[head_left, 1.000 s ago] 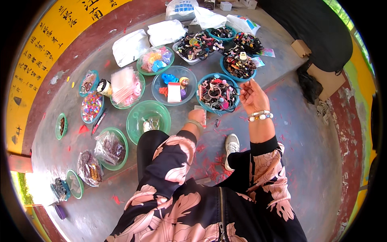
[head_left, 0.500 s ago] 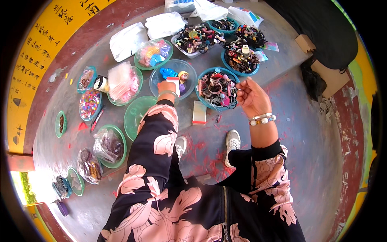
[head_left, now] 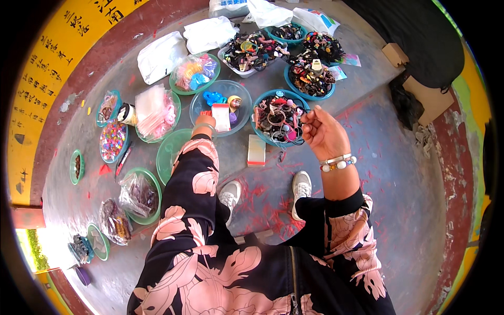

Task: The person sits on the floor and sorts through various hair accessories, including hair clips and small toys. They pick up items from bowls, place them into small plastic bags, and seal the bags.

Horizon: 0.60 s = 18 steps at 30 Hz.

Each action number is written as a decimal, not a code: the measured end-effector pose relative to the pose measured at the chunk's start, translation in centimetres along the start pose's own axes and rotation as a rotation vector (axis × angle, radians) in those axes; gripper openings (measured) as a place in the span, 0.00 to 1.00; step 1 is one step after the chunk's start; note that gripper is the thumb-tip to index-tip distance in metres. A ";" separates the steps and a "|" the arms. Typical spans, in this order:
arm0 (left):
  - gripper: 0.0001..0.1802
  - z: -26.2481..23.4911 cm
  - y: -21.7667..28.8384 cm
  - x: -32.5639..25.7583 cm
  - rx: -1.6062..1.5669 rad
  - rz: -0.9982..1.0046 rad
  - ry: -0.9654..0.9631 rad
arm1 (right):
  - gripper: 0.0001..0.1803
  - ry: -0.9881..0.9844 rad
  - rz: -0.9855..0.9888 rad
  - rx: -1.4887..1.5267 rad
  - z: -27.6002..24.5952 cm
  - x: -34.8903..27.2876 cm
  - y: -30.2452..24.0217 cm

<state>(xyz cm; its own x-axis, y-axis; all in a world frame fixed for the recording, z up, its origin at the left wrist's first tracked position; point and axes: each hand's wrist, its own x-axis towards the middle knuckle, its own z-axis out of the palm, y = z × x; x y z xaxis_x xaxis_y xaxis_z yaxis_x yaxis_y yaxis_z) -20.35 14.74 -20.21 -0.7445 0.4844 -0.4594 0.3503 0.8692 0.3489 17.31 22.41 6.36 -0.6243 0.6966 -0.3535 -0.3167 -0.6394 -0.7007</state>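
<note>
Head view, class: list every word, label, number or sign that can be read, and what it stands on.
Yellow painted wall: black characters, large and small; I won't quote them.
Whitish plastic bag, top: blue characters, partly cut off; not quoted.
White rectangular pack with red edge, in clear round plastic bowl: any print too small.

I'm looking down on a grey floor [head_left: 404, 173] that carries the whole spread. Just left of the right hand [head_left: 323, 134] I have a blue basin [head_left: 261, 136] standing on it; the left hand [head_left: 203, 121] reaches over the near-left edge of a clear bowl [head_left: 244, 113]. Between the hands, slightly nearer the body, lies a small white box [head_left: 256, 148]. A green basin [head_left: 168, 153] sits just nearer and left of the left hand. White bags [head_left: 163, 58] lie well beyond that hand, and I see red scraps [head_left: 286, 229] strewn nearer the body than both hands.
</note>
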 end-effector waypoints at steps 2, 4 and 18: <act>0.17 1.2 -0.7 1.2 -0.070 0.083 -0.011 | 0.11 -0.001 0.007 -0.014 0.2 0.1 0.3; 0.17 2.0 -1.2 2.4 0.029 0.210 -0.052 | 0.12 0.005 0.007 -0.007 0.5 0.1 0.3; 0.15 -2.9 3.7 -3.3 -0.186 0.061 0.082 | 0.12 -0.048 0.048 -0.057 1.0 0.3 1.8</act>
<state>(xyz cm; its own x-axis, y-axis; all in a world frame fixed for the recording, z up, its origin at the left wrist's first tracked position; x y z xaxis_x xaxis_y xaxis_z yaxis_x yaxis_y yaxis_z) -18.21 16.11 -15.07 -0.7715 0.5196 -0.3670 0.2912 0.8014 0.5225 15.81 21.18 5.66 -0.6715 0.6485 -0.3587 -0.2454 -0.6513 -0.7181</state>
